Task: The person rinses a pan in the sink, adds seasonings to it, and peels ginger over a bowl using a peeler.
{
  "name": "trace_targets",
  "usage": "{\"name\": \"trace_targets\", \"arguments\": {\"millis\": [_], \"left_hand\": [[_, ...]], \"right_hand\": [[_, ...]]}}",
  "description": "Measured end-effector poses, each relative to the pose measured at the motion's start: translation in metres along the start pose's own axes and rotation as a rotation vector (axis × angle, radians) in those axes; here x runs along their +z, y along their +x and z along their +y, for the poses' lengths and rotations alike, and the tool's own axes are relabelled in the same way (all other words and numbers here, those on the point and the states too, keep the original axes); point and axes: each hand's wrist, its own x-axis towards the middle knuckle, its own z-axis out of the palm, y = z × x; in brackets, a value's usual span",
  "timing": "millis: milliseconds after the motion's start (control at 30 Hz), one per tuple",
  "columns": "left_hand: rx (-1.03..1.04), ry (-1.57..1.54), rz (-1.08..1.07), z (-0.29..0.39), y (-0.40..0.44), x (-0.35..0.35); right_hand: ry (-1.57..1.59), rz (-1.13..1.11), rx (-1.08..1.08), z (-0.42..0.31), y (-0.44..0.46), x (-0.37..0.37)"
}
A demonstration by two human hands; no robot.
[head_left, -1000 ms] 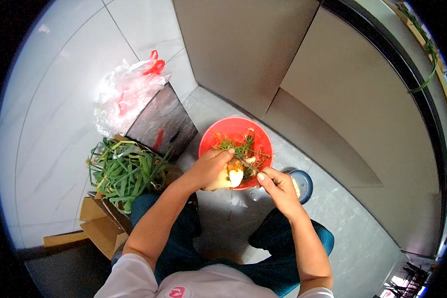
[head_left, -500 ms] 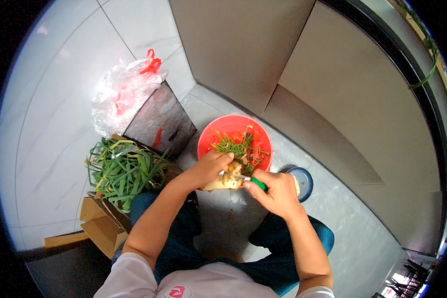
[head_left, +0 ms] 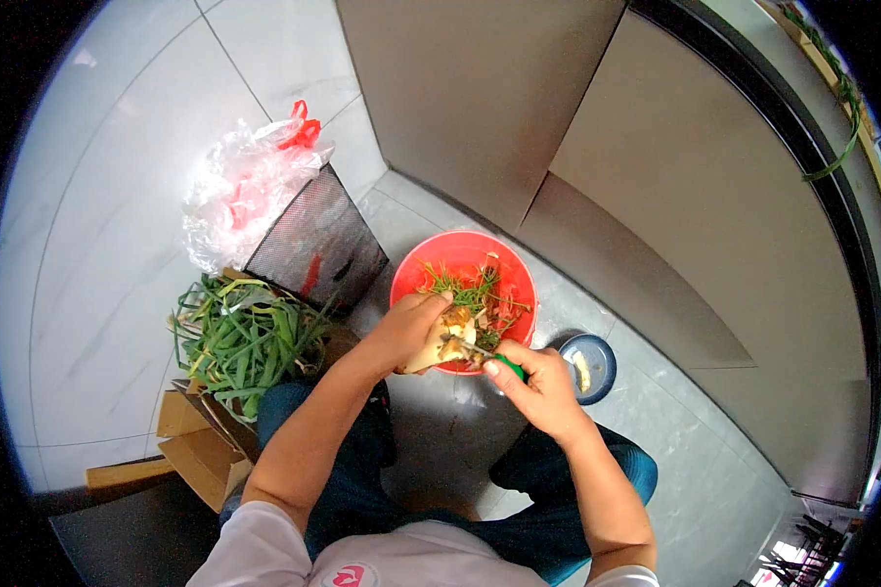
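My left hand [head_left: 418, 331] is closed around a pale yellow, knobby root with brown patches of skin, which looks like ginger [head_left: 440, 350]. In my right hand [head_left: 540, 383] is a small knife with a green handle [head_left: 508, 368]. Its short metal blade touches the right end of the root; whether it is a plain knife or a peeler is hard to tell. Both hands are over the near rim of a red basin [head_left: 397, 287], which holds green stalks and brown scraps [head_left: 472, 290].
Right of the basin stands a blue dish [head_left: 606, 366] with a pale piece in it. Scallions [head_left: 250, 338] fill a cardboard box [head_left: 201, 445] at the left. Behind them are a black mesh bin [head_left: 321, 240] and plastic bags [head_left: 245, 191]. Grey cabinet panels [head_left: 675, 196] rise ahead.
My right hand has moved slightly down and left, uncovering more of the blue dish. The root has tilted, its right end now turned up, with the blade against it.
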Motion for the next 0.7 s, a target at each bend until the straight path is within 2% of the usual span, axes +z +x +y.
{"name": "trace_targets", "arguments": {"millis": [67,200,267,333,367,400,467,533,600,667,700], "left_hand": [[-0.059,-0.097,0.002,0.004,-0.002,0.002],[-0.016,-0.067,0.000,0.012,-0.009,0.007],[-0.121,-0.038,0.001,0.018,-0.012,0.007],[-0.097,-0.087,0.001,0.013,-0.009,0.009],[-0.073,-0.137,0.001,0.010,-0.006,0.010],[-0.067,-0.138,0.001,0.007,-0.002,0.009],[0.050,0.017,0.101,-0.001,0.000,0.006],[0.016,0.037,0.094,0.002,-0.002,0.003],[-0.016,0.060,0.081,0.009,-0.006,0.003],[-0.125,-0.019,0.096,0.019,-0.011,0.005],[-0.125,-0.019,0.098,0.014,-0.007,0.005]], "right_hand": [[-0.059,0.008,-0.027,0.000,0.001,0.001],[-0.210,0.037,-0.070,0.001,0.001,-0.001],[-0.242,0.055,-0.063,0.004,0.003,-0.003],[-0.193,0.211,0.136,0.016,0.007,0.000],[-0.063,0.199,0.178,0.022,0.009,0.000],[-0.067,0.200,0.174,0.023,0.008,0.000],[0.375,0.083,0.202,0.024,0.005,0.003],[0.430,0.020,0.231,0.016,0.003,0.004],[0.240,0.021,0.089,0.015,0.002,0.007],[0.123,0.017,0.073,0.011,0.001,0.007],[-0.049,0.045,0.023,0.003,0.001,0.006]]}}
